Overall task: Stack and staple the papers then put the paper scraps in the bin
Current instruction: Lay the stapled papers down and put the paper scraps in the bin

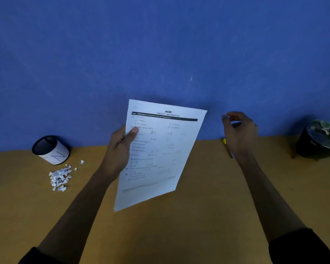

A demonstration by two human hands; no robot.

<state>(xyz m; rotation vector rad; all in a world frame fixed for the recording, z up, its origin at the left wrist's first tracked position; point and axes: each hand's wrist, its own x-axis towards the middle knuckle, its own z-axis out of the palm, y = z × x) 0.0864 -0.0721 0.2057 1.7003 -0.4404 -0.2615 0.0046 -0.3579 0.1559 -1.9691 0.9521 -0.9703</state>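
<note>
Two hands up over the brown desk (198, 225): left hand (120, 149) pinching the papers (160, 153) at their left edge, thumb on the printed face and fingers behind, holding them lifted and tilted clear of the desk; right hand (240, 134) hovering well to the right of them, fingers loosely curled, gripping nothing as far as can be seen. Cannot tell whether one sheet or several, since only the top page shows. Probably at the stacking-and-stapling stage, papers gathered and ready for fastening. Partly hidden behind the right hand, a slim object with a yellow end (224, 141) lying on the desk by the blue wall (160, 44); too obscured to name as the stapler. Next, likely: reaching for the stapler, squaring the edges, pressing a staple through a top corner. Scraps not yet dealt with: paper scraps (59, 178) heaped on the desk at far left, just beside a black mesh cup (51, 149) with a white label. Dark bin (318, 141) at the far right edge, well apart from the scraps, so a carry across the desk required.
</note>
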